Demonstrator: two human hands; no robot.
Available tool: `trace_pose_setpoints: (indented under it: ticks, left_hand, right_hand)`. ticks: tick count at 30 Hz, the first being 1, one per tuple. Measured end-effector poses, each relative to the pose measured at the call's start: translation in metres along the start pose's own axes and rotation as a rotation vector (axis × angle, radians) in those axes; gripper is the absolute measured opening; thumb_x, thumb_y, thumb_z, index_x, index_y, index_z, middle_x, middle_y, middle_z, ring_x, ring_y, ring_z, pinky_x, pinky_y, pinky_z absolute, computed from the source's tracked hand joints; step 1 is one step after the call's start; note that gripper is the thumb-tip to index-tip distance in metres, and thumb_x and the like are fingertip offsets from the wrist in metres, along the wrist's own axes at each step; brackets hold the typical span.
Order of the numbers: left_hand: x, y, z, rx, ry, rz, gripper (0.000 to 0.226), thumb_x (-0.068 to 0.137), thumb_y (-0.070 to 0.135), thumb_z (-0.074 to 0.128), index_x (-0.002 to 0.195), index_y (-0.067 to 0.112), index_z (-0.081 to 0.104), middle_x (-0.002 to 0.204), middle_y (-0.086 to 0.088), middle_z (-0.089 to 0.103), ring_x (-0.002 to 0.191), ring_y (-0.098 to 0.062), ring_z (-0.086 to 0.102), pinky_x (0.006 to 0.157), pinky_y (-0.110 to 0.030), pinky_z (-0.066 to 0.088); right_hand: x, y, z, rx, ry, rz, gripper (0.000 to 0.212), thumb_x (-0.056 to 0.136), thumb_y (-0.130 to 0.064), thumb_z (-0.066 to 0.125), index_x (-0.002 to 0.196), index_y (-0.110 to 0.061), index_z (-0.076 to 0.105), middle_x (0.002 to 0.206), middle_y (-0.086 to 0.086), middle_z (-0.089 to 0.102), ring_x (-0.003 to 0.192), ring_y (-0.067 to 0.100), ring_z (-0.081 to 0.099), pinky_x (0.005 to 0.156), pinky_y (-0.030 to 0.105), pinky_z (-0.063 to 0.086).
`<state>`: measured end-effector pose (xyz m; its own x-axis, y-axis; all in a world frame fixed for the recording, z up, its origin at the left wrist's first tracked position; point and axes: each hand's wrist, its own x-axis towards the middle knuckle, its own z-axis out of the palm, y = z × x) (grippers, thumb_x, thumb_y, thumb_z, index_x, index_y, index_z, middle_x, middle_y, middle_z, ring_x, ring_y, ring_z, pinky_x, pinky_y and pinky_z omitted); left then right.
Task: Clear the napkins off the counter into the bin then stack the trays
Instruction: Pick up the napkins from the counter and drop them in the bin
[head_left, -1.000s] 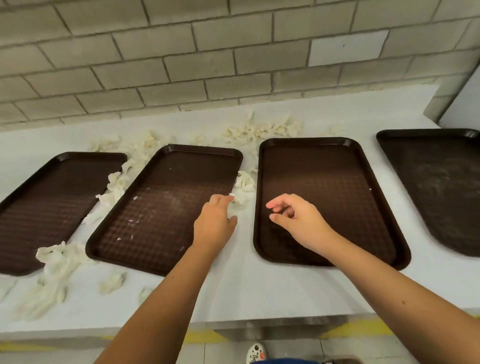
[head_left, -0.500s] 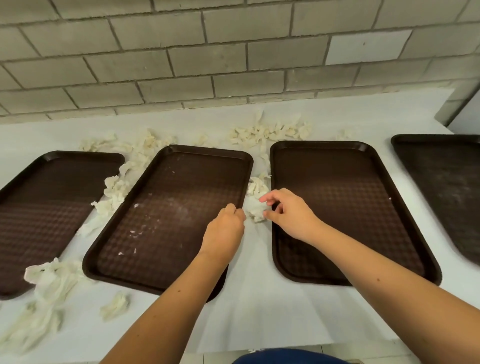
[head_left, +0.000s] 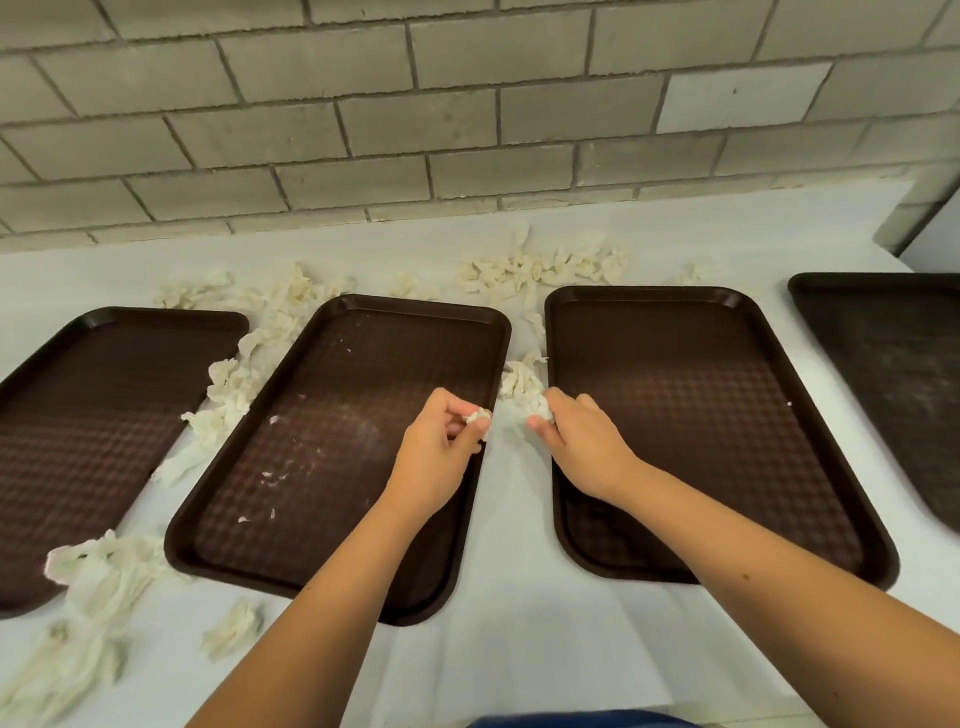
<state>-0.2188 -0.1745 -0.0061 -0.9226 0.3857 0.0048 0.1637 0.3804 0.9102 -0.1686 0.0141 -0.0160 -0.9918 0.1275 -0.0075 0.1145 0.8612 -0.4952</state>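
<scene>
My left hand (head_left: 441, 447) pinched a small napkin bit (head_left: 478, 417) in curled fingers. My right hand (head_left: 582, 441) gripped the napkin clump (head_left: 519, 387) on the counter (head_left: 519, 649), between the tray under my left arm (head_left: 337, 415) and the tray under my right arm (head_left: 701, 405). I thought I should squeeze the whole clump tight so no bits dropped.
</scene>
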Motion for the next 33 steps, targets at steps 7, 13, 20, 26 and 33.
trace_pose_setpoints:
  ticks: [7, 13, 20, 26, 33]
  left_hand:
    - [-0.013, 0.028, 0.022, -0.048, -0.035, -0.015, 0.030, 0.105, 0.034, 0.031, 0.118, 0.023, 0.055, 0.080, 0.009, 0.049, 0.068, -0.007, 0.063, 0.075, -0.029, 0.055]
    - [-0.040, 0.061, 0.065, -0.146, 0.058, -0.103, 0.039, 0.099, 0.026, 0.036, 0.061, 0.022, 0.042, 0.058, 0.005, 0.031, 0.052, -0.012, 0.031, 0.052, -0.036, 0.037]
    - [-0.097, 0.101, 0.126, 0.006, 0.156, 0.045, 0.052, 0.103, 0.031, 0.041, 0.053, 0.017, 0.036, 0.049, 0.005, 0.035, 0.047, -0.007, 0.035, 0.046, -0.013, 0.026]
    - [-0.155, 0.113, 0.192, -0.065, 0.022, 0.075, 0.045, 0.104, 0.039, 0.033, 0.068, 0.013, 0.046, 0.059, 0.004, 0.042, 0.055, -0.005, 0.039, 0.057, -0.028, 0.036]
    - [-0.228, 0.102, 0.249, 0.085, -0.182, 0.061, 0.051, 0.105, 0.040, 0.030, 0.059, 0.017, 0.033, 0.054, 0.002, 0.035, 0.053, -0.014, 0.032, 0.057, -0.034, 0.028]
  right_hand:
    - [-0.034, -0.002, -0.030, 0.264, 0.020, 0.047, 0.029, 0.104, -0.036, 0.030, 0.112, -0.015, 0.048, 0.094, 0.000, 0.058, 0.081, 0.012, 0.056, 0.069, 0.026, 0.045]
    - [-0.089, 0.009, -0.061, 0.385, 0.124, 0.095, 0.052, 0.098, -0.056, 0.023, 0.086, -0.013, 0.048, 0.083, 0.004, 0.055, 0.079, 0.018, 0.055, 0.075, 0.035, 0.045]
    - [-0.166, 0.050, -0.091, 0.168, 0.214, 0.107, 0.048, 0.105, -0.036, 0.024, 0.069, -0.018, 0.052, 0.069, -0.003, 0.056, 0.069, 0.009, 0.053, 0.067, 0.025, 0.036]
    - [-0.249, 0.107, -0.097, 0.295, 0.251, 0.124, 0.033, 0.104, -0.030, 0.034, 0.080, -0.021, 0.055, 0.069, -0.001, 0.059, 0.068, 0.017, 0.057, 0.068, 0.035, 0.045]
    - [-0.335, 0.146, -0.080, 0.146, 0.052, 0.078, 0.035, 0.104, -0.031, 0.032, 0.075, -0.018, 0.047, 0.060, -0.011, 0.046, 0.061, 0.016, 0.047, 0.063, 0.030, 0.031]
